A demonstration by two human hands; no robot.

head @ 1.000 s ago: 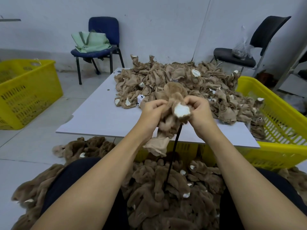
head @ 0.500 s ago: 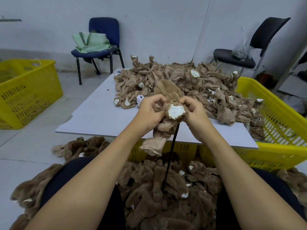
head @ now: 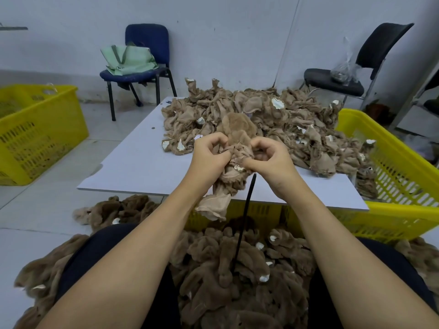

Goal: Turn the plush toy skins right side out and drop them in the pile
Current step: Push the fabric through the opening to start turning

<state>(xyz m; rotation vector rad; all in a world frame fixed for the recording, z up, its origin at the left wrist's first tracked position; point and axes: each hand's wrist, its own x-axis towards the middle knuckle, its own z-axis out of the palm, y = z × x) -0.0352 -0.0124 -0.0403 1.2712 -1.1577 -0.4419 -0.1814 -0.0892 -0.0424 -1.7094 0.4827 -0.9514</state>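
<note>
Both-hand grip [head: 238, 157] on plush skin [head: 234, 129], above table [head: 133, 167]

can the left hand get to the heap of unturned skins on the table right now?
Probably not yet. The left hand grips the half-turned skin together with the right hand, so it is occupied. The unturned heap lies just beyond on the table, nothing between; once freed, it looks reachable.

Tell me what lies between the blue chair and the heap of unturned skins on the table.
In the head view, only bare floor and the table's bare far corner lie between the blue chair and the heap of unturned skins.
</note>
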